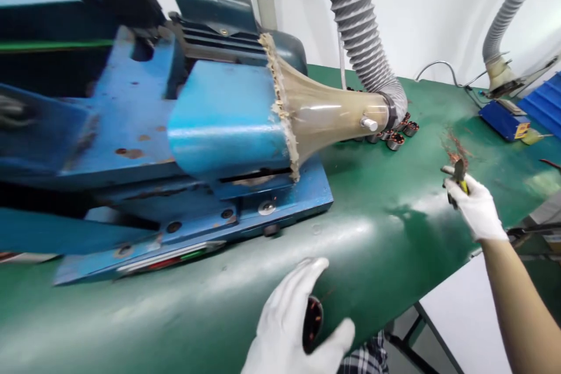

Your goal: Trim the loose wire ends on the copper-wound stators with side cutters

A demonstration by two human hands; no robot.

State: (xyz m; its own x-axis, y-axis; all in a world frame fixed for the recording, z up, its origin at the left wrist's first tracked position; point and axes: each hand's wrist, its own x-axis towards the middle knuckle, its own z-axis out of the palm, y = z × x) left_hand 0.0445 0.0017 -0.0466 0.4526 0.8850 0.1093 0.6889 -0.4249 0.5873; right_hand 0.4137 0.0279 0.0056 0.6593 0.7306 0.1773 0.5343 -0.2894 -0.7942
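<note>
My left hand [293,327], in a white glove, is at the bottom centre over the green table [377,245]. It holds a small dark round motor part with copper windings [312,322] between thumb and fingers. My right hand [475,207], also gloved, is out to the right above the table. It is closed on small pliers with a yellow handle [460,178]. A patch of copper wire scraps [456,149] lies just beyond the pliers.
A large blue machine [175,140] fills the left, with a translucent funnel [324,111] joined to a grey ribbed hose [363,29]. Several small wound stators [397,137] lie under the hose end. A second hose [511,11] and a blue box [504,120] stand far right.
</note>
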